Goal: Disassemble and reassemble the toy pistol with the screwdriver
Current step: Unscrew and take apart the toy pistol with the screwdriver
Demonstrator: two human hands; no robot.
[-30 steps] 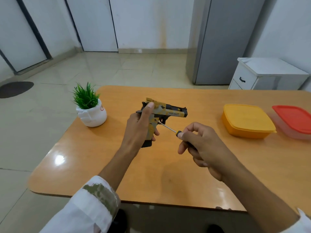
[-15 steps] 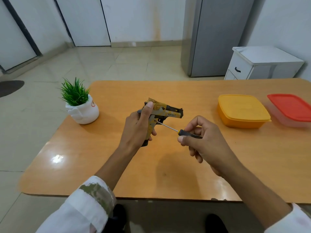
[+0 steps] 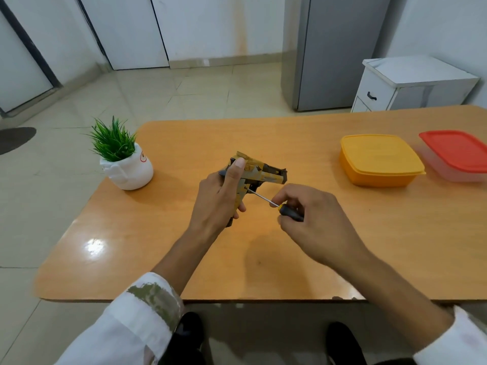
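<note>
While the left hand (image 3: 216,198) grips its handle above the table (image 3: 158,233), the yellow-and-black camouflage toy pistol (image 3: 259,173) points right; the right hand (image 3: 313,222) holds the screwdriver (image 3: 279,205), tip at its grip.

Pale tiled floor (image 3: 168,101), white walls (image 3: 210,22), grey fridge (image 3: 332,54), white drawer cabinet (image 3: 411,83), orange wooden table (image 3: 290,138)

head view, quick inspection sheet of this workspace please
surface: glossy orange table, light glare near its left edge
job's things: toy pistol held above the table; screwdriver tip at its grip
clutter: potted plant at left; yellow lidded box and red-lidded box at right
hands: left hand grips the pistol; right hand holds the screwdriver handle
cables: nothing seen
surroundings: tiled floor, tall grey cabinet, white drawer unit
</note>
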